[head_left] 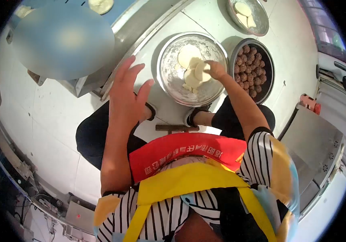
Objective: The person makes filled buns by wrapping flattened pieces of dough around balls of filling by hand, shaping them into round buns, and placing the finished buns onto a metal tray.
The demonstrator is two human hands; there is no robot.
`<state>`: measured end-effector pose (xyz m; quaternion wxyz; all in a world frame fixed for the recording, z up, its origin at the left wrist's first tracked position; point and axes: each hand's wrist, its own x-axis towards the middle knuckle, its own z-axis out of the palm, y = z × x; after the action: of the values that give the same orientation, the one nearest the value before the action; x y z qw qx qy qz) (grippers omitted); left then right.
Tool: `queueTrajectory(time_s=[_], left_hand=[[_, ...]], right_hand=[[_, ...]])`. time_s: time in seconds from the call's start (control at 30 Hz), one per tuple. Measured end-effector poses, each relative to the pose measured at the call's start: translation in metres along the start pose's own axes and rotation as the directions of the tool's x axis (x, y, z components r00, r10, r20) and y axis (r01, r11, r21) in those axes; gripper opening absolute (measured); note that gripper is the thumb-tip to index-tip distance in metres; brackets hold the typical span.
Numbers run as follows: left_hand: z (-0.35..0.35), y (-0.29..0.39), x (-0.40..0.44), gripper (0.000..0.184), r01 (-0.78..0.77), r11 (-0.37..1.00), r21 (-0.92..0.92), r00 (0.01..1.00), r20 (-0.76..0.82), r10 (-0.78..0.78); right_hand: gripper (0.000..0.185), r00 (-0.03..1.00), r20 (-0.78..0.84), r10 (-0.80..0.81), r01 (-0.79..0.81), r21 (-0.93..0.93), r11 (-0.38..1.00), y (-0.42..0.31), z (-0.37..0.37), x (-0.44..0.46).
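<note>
My right hand (215, 69) is closed on the edge of a pale round dough piece (201, 72), over a wide metal bowl (165, 80). Under and beside it in the bowl lie other flat dough pieces, one a round dough disc (189, 55). Small dough scraps (191, 88) and a whitish, floury coating show on the bowl's bottom. My left hand (127, 90) is raised left of the bowl, fingers spread, with nothing in it.
Right of the bowl stands a dark-rimmed tub (269, 76) of brown balls (250, 70). Beyond it sits a smaller bowl (263, 28) with dough pieces. A metal-edged conveyor (120, 26) with dough on its blue surface runs upper left, partly blurred. A metal box (314, 137) is at right.
</note>
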<state>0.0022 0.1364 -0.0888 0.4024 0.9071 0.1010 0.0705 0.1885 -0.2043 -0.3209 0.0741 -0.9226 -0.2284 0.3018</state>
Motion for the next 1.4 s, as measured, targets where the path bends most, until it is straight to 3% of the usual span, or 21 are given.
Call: queueTrajectory(time_s=[0.1,0.27,0.37,0.47,0.57,0.67,0.77,0.87,0.9,1.0,1.03,1.07,1.1,1.17,1.2,1.27,1.3,1.33,1.4], left_hand=[[0.011,0.005,0.003,0.037,0.118,0.991,0.060,0.984,0.128,-0.124],[0.028,0.014,0.015,0.038,0.121,0.989,0.088,0.969,0.204,-0.137],[0.037,0.022,0.021,0.038,0.115,0.987,0.116,0.963,0.233,-0.139],[0.041,0.028,0.025,0.038,0.126,0.985,0.120,0.952,0.265,-0.155],[0.046,0.027,0.024,0.038,0.110,0.986,0.125,0.946,0.293,-0.142],[0.048,0.024,0.022,0.038,0.084,0.985,0.150,0.937,0.325,-0.129],[0.046,0.022,0.023,0.038,0.040,0.986,0.159,0.945,0.314,-0.090],[0.050,0.016,0.024,0.039,-0.012,0.988,0.152,0.958,0.285,-0.032],[0.052,0.014,0.025,0.039,-0.031,0.988,0.150,0.961,0.275,-0.012],[0.055,0.019,0.028,0.043,0.111,0.994,-0.014,0.950,0.295,-0.102],[0.059,0.021,0.028,0.047,0.266,0.930,-0.254,0.933,0.311,-0.182],[0.066,0.023,0.028,0.051,0.399,0.787,-0.470,0.903,0.349,-0.249],[0.071,0.030,0.027,0.055,0.500,0.579,-0.644,0.865,0.405,-0.296],[0.082,0.058,0.022,0.065,0.602,0.029,-0.798,0.778,0.577,-0.249],[0.088,0.073,0.017,0.070,0.604,-0.260,-0.753,0.735,0.653,-0.182],[0.106,0.098,0.004,0.074,0.459,-0.469,-0.755,0.867,0.496,0.049],[0.114,0.109,-0.001,0.076,0.412,-0.577,-0.705,0.903,0.400,0.156],[0.117,0.120,-0.002,0.073,0.412,-0.539,-0.735,0.898,0.429,0.101],[0.125,0.138,-0.005,0.068,0.415,-0.460,-0.785,0.879,0.476,-0.019]], right_hand=[[0.062,0.995,0.068,-0.072,0.082,-0.150,0.985,0.010,0.029,-0.004],[0.065,0.979,0.145,-0.140,0.182,-0.330,0.926,0.007,0.040,0.015],[0.046,0.981,0.080,-0.174,0.192,-0.441,0.877,0.011,0.049,0.013],[0.040,0.982,0.103,-0.161,0.191,-0.506,0.841,0.008,0.042,0.002],[0.033,0.982,0.031,-0.188,0.185,-0.389,0.902,0.019,0.047,-0.002],[0.018,0.965,0.052,-0.256,0.250,-0.475,0.844,0.017,0.041,-0.007],[0.020,0.932,0.200,-0.302,0.357,-0.358,0.863,0.041,0.061,-0.003],[0.027,0.803,0.584,-0.117,0.195,-0.071,0.978,0.026,-0.023,-0.025],[0.045,0.823,0.549,-0.142,0.172,-0.003,0.985,0.021,-0.053,-0.035],[0.043,0.892,0.415,-0.181,-0.057,0.498,0.865,-0.029,-0.158,-0.088],[0.043,0.907,0.365,-0.210,-0.105,0.680,0.726,-0.040,-0.179,-0.104],[0.043,0.922,0.310,-0.233,-0.140,0.826,0.546,-0.047,-0.190,-0.116],[0.038,0.905,0.198,-0.376,-0.087,0.952,0.292,-0.046,-0.192,-0.120],[0.038,0.919,0.014,-0.393,0.044,0.990,0.137,-0.075,-0.211,-0.146],[0.038,0.917,-0.077,-0.391,0.107,0.993,0.055,-0.089,-0.217,-0.158],[0.040,0.965,-0.067,-0.253,0.188,0.848,0.496,-0.105,-0.224,-0.172],[0.039,0.959,-0.123,-0.256,0.255,0.770,0.584,-0.113,-0.221,-0.177],[0.038,0.952,-0.171,-0.253,0.300,0.680,0.669,-0.117,-0.217,-0.184],[0.045,0.897,-0.315,-0.309,0.403,0.298,0.865,-0.112,-0.217,-0.197]])
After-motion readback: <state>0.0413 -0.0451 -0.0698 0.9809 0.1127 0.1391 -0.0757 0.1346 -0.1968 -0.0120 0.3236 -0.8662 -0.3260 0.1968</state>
